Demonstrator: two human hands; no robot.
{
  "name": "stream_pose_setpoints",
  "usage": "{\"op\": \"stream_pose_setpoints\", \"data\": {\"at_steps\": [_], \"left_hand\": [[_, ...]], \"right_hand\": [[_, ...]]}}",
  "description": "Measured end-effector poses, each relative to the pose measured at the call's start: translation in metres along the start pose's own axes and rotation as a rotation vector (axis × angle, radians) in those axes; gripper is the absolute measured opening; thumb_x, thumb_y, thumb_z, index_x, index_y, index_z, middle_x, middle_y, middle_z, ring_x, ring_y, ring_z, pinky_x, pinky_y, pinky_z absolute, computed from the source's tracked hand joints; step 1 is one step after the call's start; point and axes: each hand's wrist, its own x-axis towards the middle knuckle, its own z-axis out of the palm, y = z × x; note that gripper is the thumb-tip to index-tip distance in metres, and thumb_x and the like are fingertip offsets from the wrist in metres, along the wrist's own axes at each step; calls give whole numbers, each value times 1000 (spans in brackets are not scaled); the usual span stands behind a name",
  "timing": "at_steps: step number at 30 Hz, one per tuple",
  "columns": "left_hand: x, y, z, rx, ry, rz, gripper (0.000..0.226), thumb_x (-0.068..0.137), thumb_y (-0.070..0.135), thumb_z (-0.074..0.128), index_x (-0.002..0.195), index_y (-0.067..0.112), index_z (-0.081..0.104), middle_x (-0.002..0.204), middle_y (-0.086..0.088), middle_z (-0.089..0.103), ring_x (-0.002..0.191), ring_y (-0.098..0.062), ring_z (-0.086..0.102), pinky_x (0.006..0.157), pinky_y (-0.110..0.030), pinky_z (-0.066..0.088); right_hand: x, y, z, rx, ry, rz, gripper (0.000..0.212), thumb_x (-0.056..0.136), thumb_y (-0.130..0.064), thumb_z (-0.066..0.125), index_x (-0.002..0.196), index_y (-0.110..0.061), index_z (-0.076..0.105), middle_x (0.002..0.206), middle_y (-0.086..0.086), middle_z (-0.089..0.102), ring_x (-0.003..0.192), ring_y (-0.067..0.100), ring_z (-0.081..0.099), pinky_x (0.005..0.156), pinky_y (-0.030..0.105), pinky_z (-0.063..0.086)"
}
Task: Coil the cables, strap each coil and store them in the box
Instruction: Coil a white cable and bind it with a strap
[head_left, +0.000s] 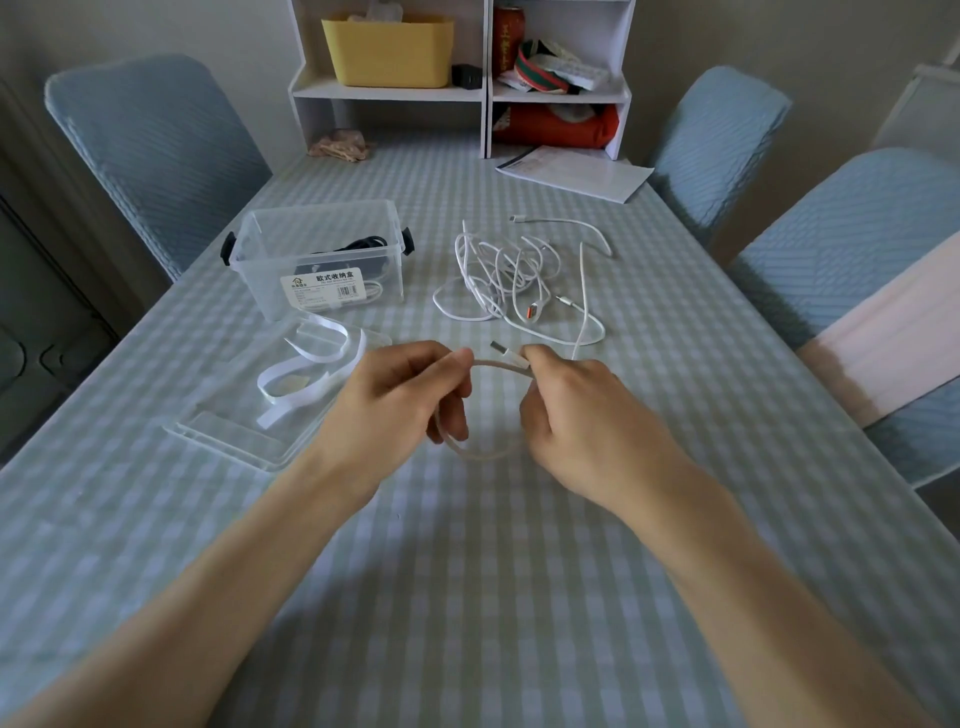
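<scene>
While both forearms are reaching out over the desk (467, 597) covered in a pale green checked cloth, the person is holding a short, off-white USB cable (480, 453) bent into a single loop between the two hands. The left hand (400, 395) is pinching the top of the loop between thumb and curled fingers, and the right hand (571, 410) is gripping the cable just behind its metal USB plug (500, 347), which is pointing up and to the left. Beyond the hands, a loose tangle of thin white cables (511, 275) is lying on the cloth, well apart from the loop. To the left of that tangle, a clear plastic storage box with black latches (319, 254) is standing open, with a dark cable and a white one showing through its wall. Nearer the person, the box's clear flat lid (228, 431) is lying on the desk, and curled white fabric straps (311, 364) are resting on it. Blue-covered chairs (156, 150) are standing around the desk, and a white shelf unit (467, 88) is sitting at its far end.
</scene>
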Motion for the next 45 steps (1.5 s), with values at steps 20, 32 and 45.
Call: {"op": "stream_pose_setpoints", "data": {"at_steps": [20,32,45], "left_hand": [[7,2,-8,-261,-161,-476,35,91,27,45,59,12,44,46,0,23,38,-14,17,45,-27,33],[-1,-2,3,94,-23,-144,55,94,55,50,67,7,56,47,-5,45,41,-18,42,48,-33,45],[-4,-1,1,-261,-55,-192,50,80,51,59,90,5,75,77,-16,74,70,-25,72,63,-32,57]], "right_hand": [[3,4,12,125,-169,-82,23,97,-16,39,115,-14,53,76,3,60,67,25,59,64,50,51],[1,2,27,378,-9,-79,19,100,-32,51,91,-20,62,62,-3,59,57,13,57,56,38,47],[7,4,24,580,124,50,50,100,-42,51,71,-1,54,65,17,61,55,26,53,56,40,44]]}}
